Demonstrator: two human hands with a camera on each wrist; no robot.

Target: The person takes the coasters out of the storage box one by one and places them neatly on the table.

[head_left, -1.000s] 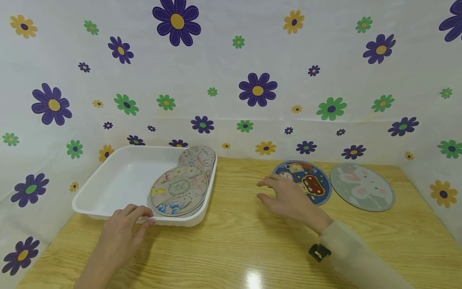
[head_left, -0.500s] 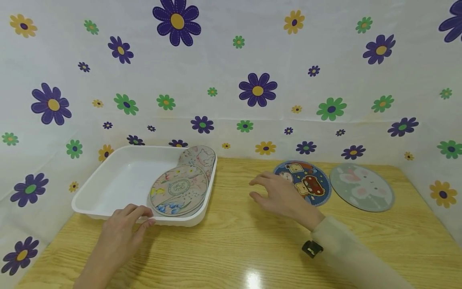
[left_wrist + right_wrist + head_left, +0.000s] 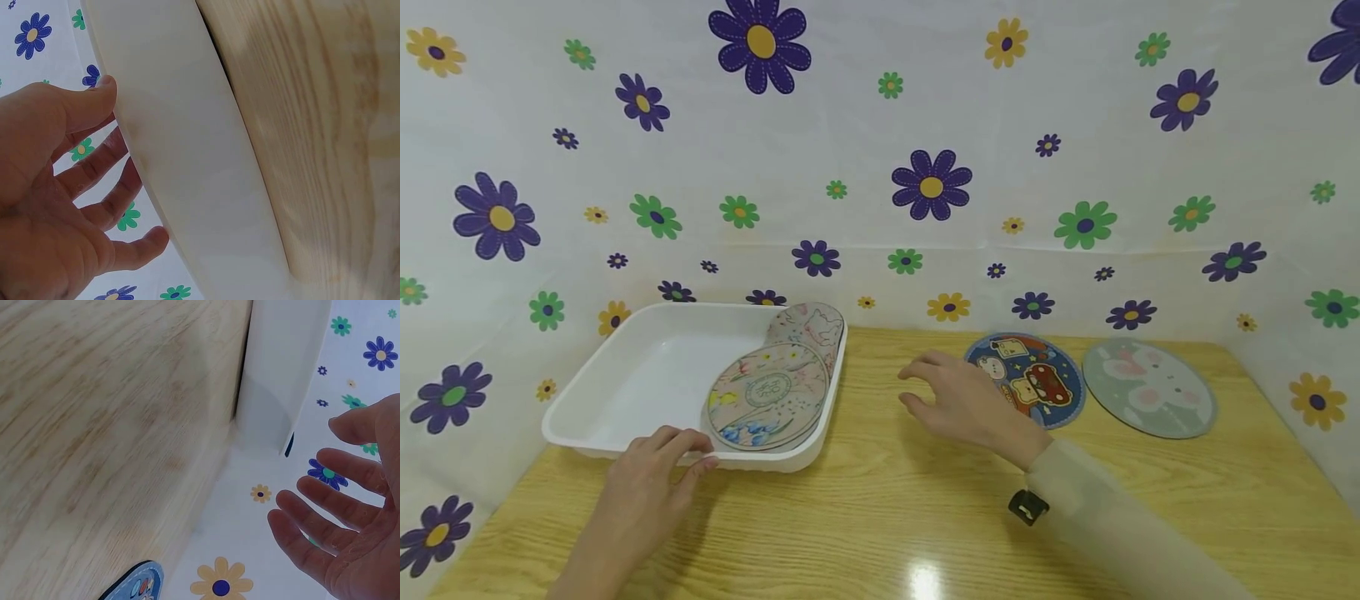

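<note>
My left hand [image 3: 651, 479] grips the near rim of a white plastic tray [image 3: 595, 379], fingers over the rim and thumb against its outer wall. In the left wrist view the thumb [image 3: 94, 103] touches the rim edge. A round floral mat [image 3: 767, 396] lies at the tray's right side, overlapping another round mat with a bear drawing [image 3: 808, 321]. My right hand [image 3: 970, 404] holds nothing, its fingers relaxed and apart over the table. It partly hides a dark blue round mat [image 3: 1052, 383] with cartoon bears. Spread fingers [image 3: 312, 537] show in the right wrist view.
To the right of the blue mat lies a grey-green round mat [image 3: 1150, 387] with a white rabbit. The wooden table [image 3: 865, 517] ends at a white flower-print cloth [image 3: 925, 108] behind and at both sides.
My right hand has moved left, toward the tray, uncovering more of the blue mat. The left hand keeps its place on the rim. The head view has shifted slightly.
</note>
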